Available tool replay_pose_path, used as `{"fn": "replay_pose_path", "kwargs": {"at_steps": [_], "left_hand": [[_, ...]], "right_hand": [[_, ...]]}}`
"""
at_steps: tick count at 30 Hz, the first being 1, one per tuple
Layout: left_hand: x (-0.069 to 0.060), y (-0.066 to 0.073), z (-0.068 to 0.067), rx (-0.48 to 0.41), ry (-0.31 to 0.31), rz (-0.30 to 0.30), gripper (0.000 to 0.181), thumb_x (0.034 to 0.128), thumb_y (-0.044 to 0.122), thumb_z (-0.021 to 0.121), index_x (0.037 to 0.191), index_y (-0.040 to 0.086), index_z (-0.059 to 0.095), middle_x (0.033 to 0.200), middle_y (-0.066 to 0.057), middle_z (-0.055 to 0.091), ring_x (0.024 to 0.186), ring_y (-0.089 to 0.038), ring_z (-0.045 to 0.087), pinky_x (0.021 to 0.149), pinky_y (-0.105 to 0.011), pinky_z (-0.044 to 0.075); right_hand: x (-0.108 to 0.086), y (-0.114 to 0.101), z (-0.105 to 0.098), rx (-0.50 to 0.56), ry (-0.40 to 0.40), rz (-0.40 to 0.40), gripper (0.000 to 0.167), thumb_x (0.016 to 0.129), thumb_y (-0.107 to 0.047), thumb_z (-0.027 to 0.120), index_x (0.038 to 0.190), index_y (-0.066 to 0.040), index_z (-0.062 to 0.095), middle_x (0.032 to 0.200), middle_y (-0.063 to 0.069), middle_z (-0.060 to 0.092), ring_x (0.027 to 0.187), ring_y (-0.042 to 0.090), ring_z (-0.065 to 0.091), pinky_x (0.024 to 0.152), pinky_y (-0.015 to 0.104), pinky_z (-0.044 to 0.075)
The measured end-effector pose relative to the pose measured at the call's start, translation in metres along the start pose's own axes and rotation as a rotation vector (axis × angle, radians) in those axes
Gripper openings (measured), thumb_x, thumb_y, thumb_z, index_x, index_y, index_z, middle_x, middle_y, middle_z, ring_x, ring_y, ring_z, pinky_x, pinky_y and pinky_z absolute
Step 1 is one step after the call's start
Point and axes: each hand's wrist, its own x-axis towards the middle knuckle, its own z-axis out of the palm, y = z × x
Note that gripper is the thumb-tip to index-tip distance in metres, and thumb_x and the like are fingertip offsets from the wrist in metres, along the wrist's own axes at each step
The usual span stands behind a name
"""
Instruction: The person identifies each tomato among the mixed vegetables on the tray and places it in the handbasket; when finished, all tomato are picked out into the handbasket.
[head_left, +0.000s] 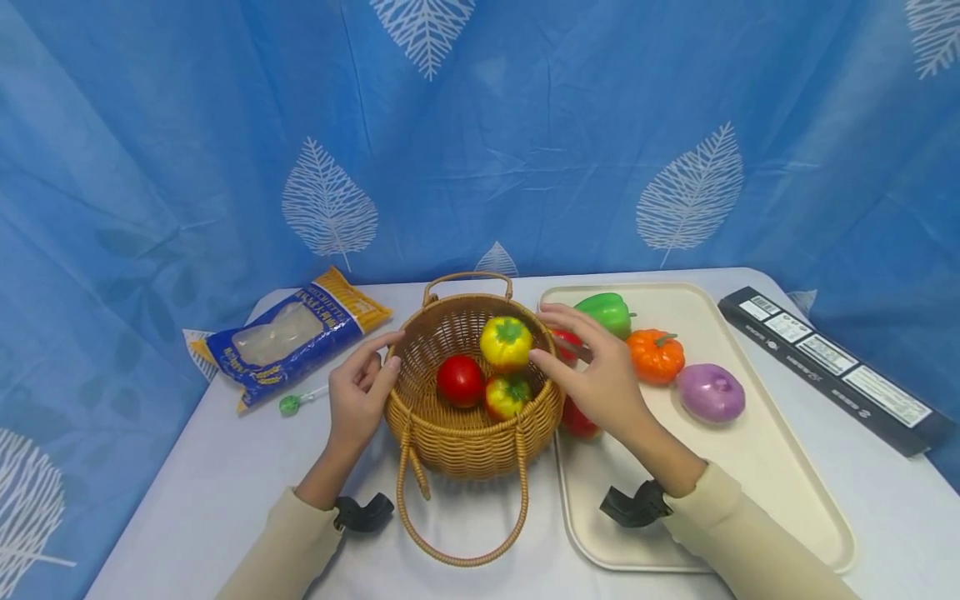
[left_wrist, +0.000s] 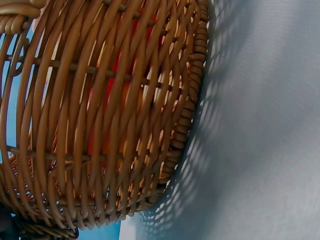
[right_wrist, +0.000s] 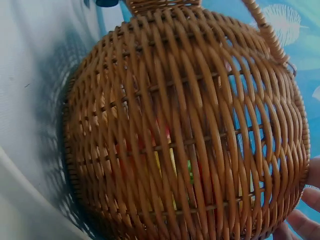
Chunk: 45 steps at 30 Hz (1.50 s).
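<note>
A round wicker basket (head_left: pixel 468 446) stands upright on the table, its front handle hanging down. Inside lie a red tomato-like ball (head_left: pixel 461 381), a yellow pepper (head_left: pixel 506 342) and a red-and-yellow pepper (head_left: pixel 510 397). My left hand (head_left: pixel 358 392) grips the left side of the rim between thumb and fingers. On the right side, my right hand (head_left: pixel 600 367) holds the rim, thumb reaching over the inside near the yellow pepper. Fingers (right_wrist: pixel 305 225) of that hand show at the basket's edge in the right wrist view. Through the weave (left_wrist: pixel 110 100), red patches show in the left wrist view.
Right of the basket, a cream tray (head_left: pixel 750 500) bears a green pepper (head_left: pixel 604 314), an orange pumpkin (head_left: pixel 656 357), a purple onion (head_left: pixel 711 393) and red items partly hidden by my right hand. A long black box (head_left: pixel 832 367) lies beyond; a pasta bag (head_left: pixel 296 333) and green lollipop (head_left: pixel 289 406) lie left.
</note>
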Motion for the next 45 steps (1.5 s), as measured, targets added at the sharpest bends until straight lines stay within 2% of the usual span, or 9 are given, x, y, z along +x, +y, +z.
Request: {"fn": "replay_pose_path", "kwargs": {"at_steps": [3,8,13,18,24,32,38,41,45], "left_hand": [[-0.001,0.000,0.000,0.005,0.004,0.000,0.030,0.0937,-0.007,0.061,0.122,-0.004,0.070,0.055,0.002,0.031,0.047,-0.011,0.025,0.044,-0.027,0.021],[0.000,-0.001,-0.001,0.001,-0.003,0.012,0.031,0.0944,-0.003,0.063,0.124,0.001,0.071,0.055,0.002,0.032,0.047,-0.011,0.025,0.044,-0.026,0.021],[0.000,-0.001,-0.001,-0.014,-0.007,0.017,0.031,0.0947,0.000,0.065,0.125,0.004,0.071,0.055,0.000,0.033,0.047,-0.011,0.027,0.044,-0.026,0.022],[0.000,-0.002,-0.001,-0.018,-0.007,0.015,0.031,0.0940,-0.002,0.064,0.124,0.003,0.071,0.055,0.000,0.033,0.047,-0.011,0.026,0.044,-0.026,0.021],[0.002,0.003,0.001,0.003,-0.001,0.008,0.030,0.0938,-0.004,0.063,0.123,0.000,0.071,0.055,0.002,0.032,0.047,-0.011,0.026,0.044,-0.026,0.021],[0.004,0.033,0.001,-0.006,-0.005,0.024,0.027,0.0935,-0.007,0.060,0.119,-0.009,0.068,0.055,0.002,0.031,0.047,-0.011,0.025,0.044,-0.025,0.021],[0.002,0.023,0.001,0.001,0.003,0.016,0.028,0.0938,-0.006,0.061,0.120,-0.006,0.070,0.055,0.003,0.031,0.047,-0.010,0.025,0.044,-0.026,0.020],[0.002,0.016,0.001,0.003,0.001,0.010,0.028,0.0941,-0.006,0.061,0.121,-0.005,0.070,0.055,0.003,0.032,0.047,-0.009,0.025,0.043,-0.025,0.020],[0.004,0.023,0.001,-0.003,-0.002,0.019,0.027,0.0939,-0.006,0.061,0.120,-0.007,0.069,0.055,0.004,0.032,0.046,-0.009,0.025,0.042,-0.024,0.020]], "right_hand": [[0.001,0.003,-0.001,0.040,-0.002,0.015,0.042,0.090,-0.014,0.080,0.130,-0.008,0.068,0.142,0.000,0.059,0.124,0.020,0.061,0.092,0.030,0.053],[0.002,0.003,-0.010,0.082,0.013,-0.003,0.038,0.091,-0.007,0.077,0.128,-0.007,0.069,0.137,0.001,0.062,0.120,0.026,0.063,0.090,0.027,0.054],[0.001,0.001,-0.024,0.054,0.013,-0.007,0.039,0.090,-0.004,0.078,0.127,-0.010,0.070,0.131,0.000,0.065,0.120,0.016,0.063,0.091,0.027,0.053],[-0.006,0.004,-0.034,0.020,-0.034,-0.007,0.041,0.089,-0.004,0.078,0.129,-0.008,0.068,0.131,0.003,0.065,0.122,0.013,0.060,0.091,0.029,0.053],[-0.020,0.011,-0.045,-0.042,-0.063,0.044,0.046,0.088,-0.009,0.081,0.131,-0.011,0.067,0.134,0.000,0.064,0.125,0.012,0.057,0.094,0.024,0.051],[-0.043,0.030,-0.054,-0.104,-0.129,0.118,0.050,0.087,-0.017,0.083,0.134,-0.013,0.065,0.136,0.001,0.063,0.127,0.015,0.057,0.095,0.024,0.050],[-0.055,0.049,-0.049,-0.066,-0.165,0.199,0.055,0.085,-0.019,0.086,0.135,-0.015,0.064,0.136,0.002,0.063,0.128,0.024,0.057,0.097,0.037,0.050],[-0.059,0.056,-0.045,-0.039,-0.185,0.256,0.058,0.085,-0.022,0.086,0.137,-0.016,0.062,0.137,0.003,0.061,0.130,0.026,0.056,0.099,0.040,0.049],[-0.062,0.063,-0.041,-0.011,-0.197,0.285,0.062,0.084,-0.022,0.086,0.140,-0.015,0.060,0.140,0.007,0.059,0.132,0.027,0.054,0.100,0.041,0.048]]}}
